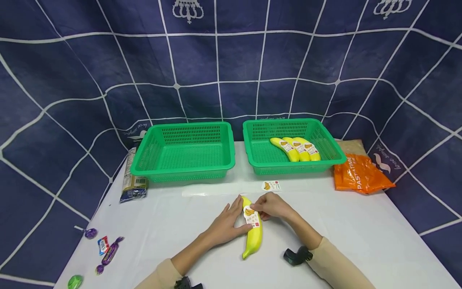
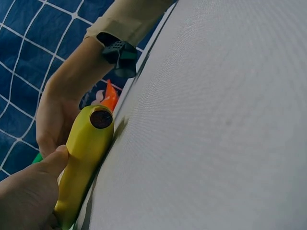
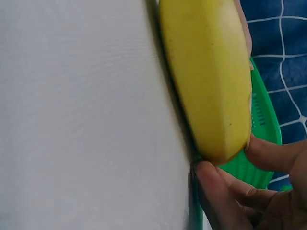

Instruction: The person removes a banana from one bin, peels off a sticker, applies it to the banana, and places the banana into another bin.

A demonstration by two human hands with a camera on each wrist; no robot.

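A yellow banana (image 1: 254, 239) lies lengthwise on the white table, its dark stem end towards me. On its upper side is a white label (image 1: 252, 218) with a banana picture and print. My left hand (image 1: 224, 225) rests against its left side, fingers straight near the far tip and thumb on the lower part by the label. Curled at the far right side, my right hand (image 1: 274, 206) has its thumb on the label's upper edge. In the right wrist view, the thumb and fingers (image 3: 218, 187) hold the banana's end (image 3: 211, 96) between them.
Behind stand two green baskets; the right basket (image 1: 296, 169) holds three labelled bananas (image 1: 286, 147), the left basket (image 1: 184, 175) none. A backing strip (image 1: 223, 189) carries another label (image 1: 271, 186). A pasta bag (image 1: 361, 172), a blue-ended packet (image 1: 133, 184) and several candies (image 1: 110, 253) lie at the sides.
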